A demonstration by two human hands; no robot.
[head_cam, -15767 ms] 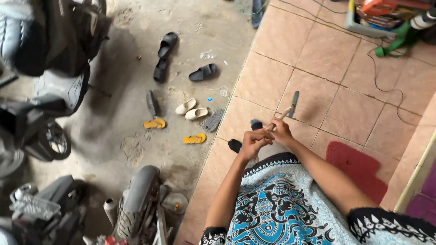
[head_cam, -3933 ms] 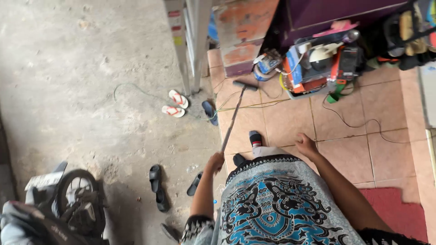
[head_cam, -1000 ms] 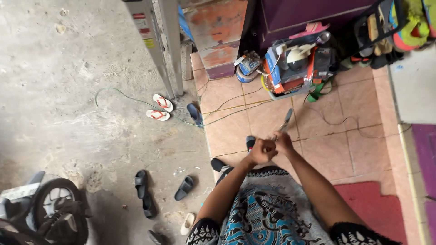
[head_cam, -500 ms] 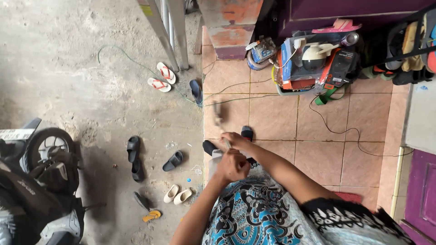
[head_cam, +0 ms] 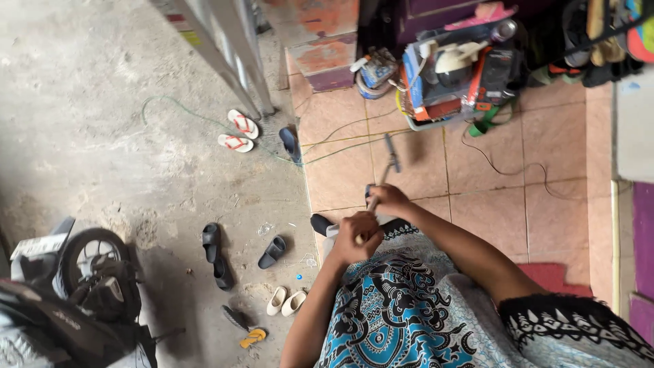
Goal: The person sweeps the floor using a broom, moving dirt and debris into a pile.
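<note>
Gripping a long-handled tool [head_cam: 381, 178] with both hands, the person is holding it out over the tiled floor [head_cam: 477, 184]: left hand [head_cam: 356, 238] closed on the handle end, right hand [head_cam: 388, 201] closed higher up. Any further stroke calls for firm two-handed control.

Open tiled floor [head_cam: 415, 180] lies at 12 o'clock of both hands [head_cam: 371, 221], crossed only by thin wires [head_cam: 354, 146]. Beyond it, at 12 to 1 o'clock, a loaded crate [head_cam: 456, 75] and a painted pillar [head_cam: 320, 41] block passage. At 9 o'clock, scattered sandals [head_cam: 238, 133] and a motorcycle [head_cam: 82, 286] occupy the concrete.
</note>
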